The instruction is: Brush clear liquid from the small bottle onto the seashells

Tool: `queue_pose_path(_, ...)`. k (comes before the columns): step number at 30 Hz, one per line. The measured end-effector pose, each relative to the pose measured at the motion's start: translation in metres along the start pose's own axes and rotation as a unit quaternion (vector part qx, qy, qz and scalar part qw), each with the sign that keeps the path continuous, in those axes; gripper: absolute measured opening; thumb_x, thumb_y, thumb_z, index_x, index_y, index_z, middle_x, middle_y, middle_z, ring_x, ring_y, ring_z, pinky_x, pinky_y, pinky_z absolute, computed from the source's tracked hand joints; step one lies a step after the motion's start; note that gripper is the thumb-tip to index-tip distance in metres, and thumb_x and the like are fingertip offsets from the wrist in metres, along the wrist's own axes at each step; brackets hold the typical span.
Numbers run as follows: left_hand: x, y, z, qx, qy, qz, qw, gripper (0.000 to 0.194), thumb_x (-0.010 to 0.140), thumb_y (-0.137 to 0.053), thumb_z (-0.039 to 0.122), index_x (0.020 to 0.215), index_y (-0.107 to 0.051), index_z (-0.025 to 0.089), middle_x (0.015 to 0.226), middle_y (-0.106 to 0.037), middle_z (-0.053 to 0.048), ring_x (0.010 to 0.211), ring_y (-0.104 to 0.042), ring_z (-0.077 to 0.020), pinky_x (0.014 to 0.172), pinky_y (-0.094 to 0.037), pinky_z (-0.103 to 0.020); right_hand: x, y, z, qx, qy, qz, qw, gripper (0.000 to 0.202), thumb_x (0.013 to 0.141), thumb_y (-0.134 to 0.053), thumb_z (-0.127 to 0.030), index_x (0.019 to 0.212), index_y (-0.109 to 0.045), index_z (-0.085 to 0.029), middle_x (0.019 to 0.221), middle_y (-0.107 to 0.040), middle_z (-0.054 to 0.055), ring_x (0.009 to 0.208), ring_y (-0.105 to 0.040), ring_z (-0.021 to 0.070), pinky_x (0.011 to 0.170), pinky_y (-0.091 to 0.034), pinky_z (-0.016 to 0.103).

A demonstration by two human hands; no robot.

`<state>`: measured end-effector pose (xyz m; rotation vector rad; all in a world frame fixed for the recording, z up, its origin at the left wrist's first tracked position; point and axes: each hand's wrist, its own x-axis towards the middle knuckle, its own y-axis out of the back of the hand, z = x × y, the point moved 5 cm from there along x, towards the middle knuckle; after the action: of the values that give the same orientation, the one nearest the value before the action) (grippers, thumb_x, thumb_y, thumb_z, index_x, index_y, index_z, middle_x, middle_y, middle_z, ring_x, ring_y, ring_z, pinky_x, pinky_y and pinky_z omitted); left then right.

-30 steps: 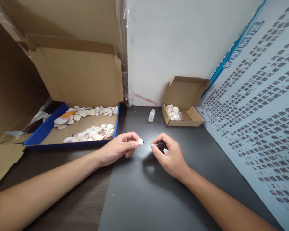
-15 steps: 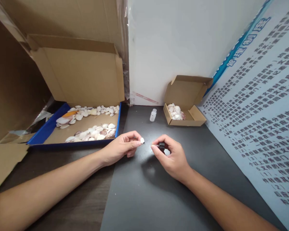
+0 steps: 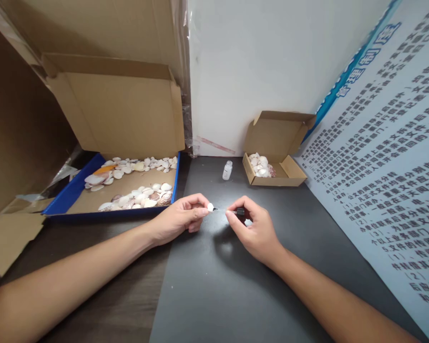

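Between thumb and fingertips, my left hand (image 3: 186,214) pinches a small white shell (image 3: 210,207). My right hand (image 3: 252,228) grips a brush with a black cap (image 3: 240,212); its thin pale stem points left. The dark brush tip (image 3: 215,209) lies at the right edge of the shell, apparently touching it. Behind both hands stands a small open glass bottle (image 3: 227,170) with whitish content.
On the left, a blue-sided cardboard box (image 3: 179,178) holds several shells in two groups and an orange piece (image 3: 105,169). A smaller open cardboard box (image 3: 279,181) with shells stands at the back right. A printed sheet (image 3: 375,157) leans along the right side.
The dark brush tip now extends from the shell with its stem visible. My right hand has shifted slightly right and up, and the shell has turned a little in my left fingers.
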<state>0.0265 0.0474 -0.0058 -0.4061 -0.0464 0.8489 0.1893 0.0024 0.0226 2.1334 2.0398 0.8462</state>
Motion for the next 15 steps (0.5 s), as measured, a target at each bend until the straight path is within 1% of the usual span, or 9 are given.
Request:
queue_pose_path(4,-0.001,0.001,-0.001,-0.003,-0.004,0.006,1.0,0.023,0.079,-0.076,0.034,0.084,-0.059,0.019,0.051,-0.04,0.01,0.045,-0.033,-0.0053,0.048,-0.026,-0.02,0.0,-0.003,0.003,0.0,-0.01,-0.009,1.0,0.009,0.085,-0.059,-0.022,0.077,-0.055,-0.02,0.062,-0.053,-0.004,0.053,-0.047,0.0116,0.051,-0.038,0.023)
queue_pose_path(9,-0.003,0.003,-0.001,-0.002,-0.033,0.051,0.998,0.024,0.08,-0.074,0.036,0.084,-0.057,0.02,0.05,-0.037,0.01,0.044,-0.029,-0.0047,0.047,-0.022,-0.02,-0.002,-0.009,0.007,0.007,-0.019,-0.01,1.0,0.011,0.087,-0.057,-0.025,0.078,-0.054,-0.02,0.059,-0.049,-0.005,0.05,-0.045,0.0107,0.048,-0.036,0.021)
queue_pose_path(12,-0.004,0.004,-0.002,0.006,-0.03,0.062,0.998,0.025,0.08,-0.075,0.037,0.083,-0.057,0.02,0.05,-0.037,0.011,0.044,-0.029,-0.0045,0.046,-0.021,-0.019,-0.003,-0.011,0.008,0.013,-0.025,-0.013,0.999,0.011,0.088,-0.057,-0.026,0.079,-0.055,-0.02,0.057,-0.049,-0.006,0.047,-0.044,0.01,0.045,-0.034,0.021)
queue_pose_path(15,-0.004,0.005,-0.003,0.022,-0.022,0.059,0.998,0.024,0.081,-0.074,0.037,0.083,-0.059,0.02,0.05,-0.037,0.01,0.045,-0.029,-0.0045,0.046,-0.021,-0.019,-0.003,-0.013,0.007,0.023,-0.028,-0.014,0.999,0.012,0.088,-0.057,-0.027,0.079,-0.056,-0.02,0.057,-0.05,-0.006,0.047,-0.045,0.0097,0.045,-0.034,0.02)
